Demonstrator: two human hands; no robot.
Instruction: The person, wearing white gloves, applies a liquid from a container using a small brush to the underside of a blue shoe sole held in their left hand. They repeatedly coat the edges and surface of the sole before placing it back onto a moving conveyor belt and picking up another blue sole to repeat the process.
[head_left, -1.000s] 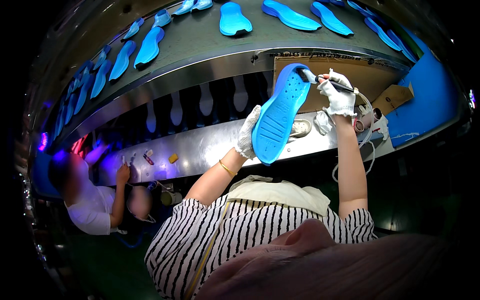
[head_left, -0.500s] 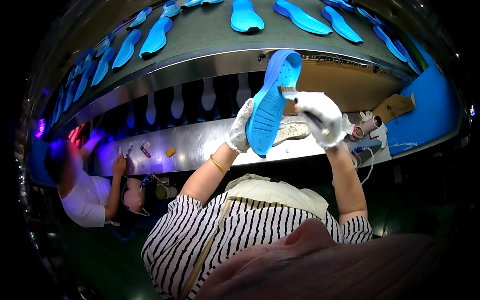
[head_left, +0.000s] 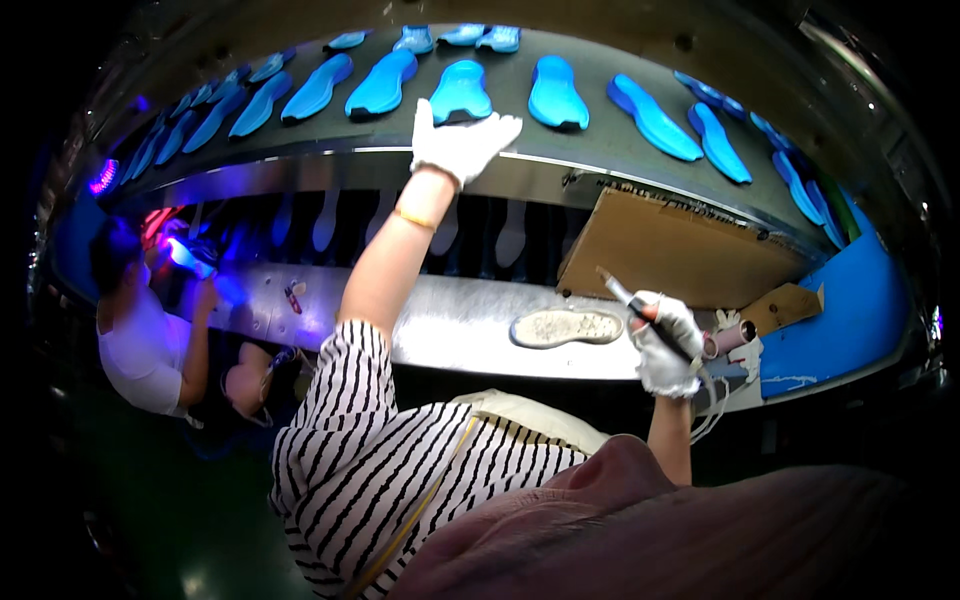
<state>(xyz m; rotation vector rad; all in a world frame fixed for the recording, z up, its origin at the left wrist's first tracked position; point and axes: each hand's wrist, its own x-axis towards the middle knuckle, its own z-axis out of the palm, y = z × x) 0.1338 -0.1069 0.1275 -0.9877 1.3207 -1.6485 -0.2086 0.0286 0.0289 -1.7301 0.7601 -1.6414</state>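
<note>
My left hand (head_left: 458,148), in a white glove, reaches to the conveyor's front edge. Its fingers are spread, and a blue shoe sole (head_left: 461,88) lies just beyond them; whether they touch cannot be told. My right hand (head_left: 664,348), also gloved, is closed around the dark handle of a brush (head_left: 628,296), its pale head pointing up and left. Close to that hand, a whitish shoe sole (head_left: 566,328) rests on the metal ledge (head_left: 450,318).
Several blue soles lie along the dark conveyor belt (head_left: 590,140). A cardboard sheet (head_left: 665,250) leans below its edge. Right of my right hand are a pinkish roll (head_left: 735,338) and a blue panel (head_left: 850,330). A co-worker (head_left: 150,350) sits at left by a violet light.
The blue sole my left hand held up is now out of it; that hand has moved up and left to the belt. The brush has dropped lower with my right hand.
</note>
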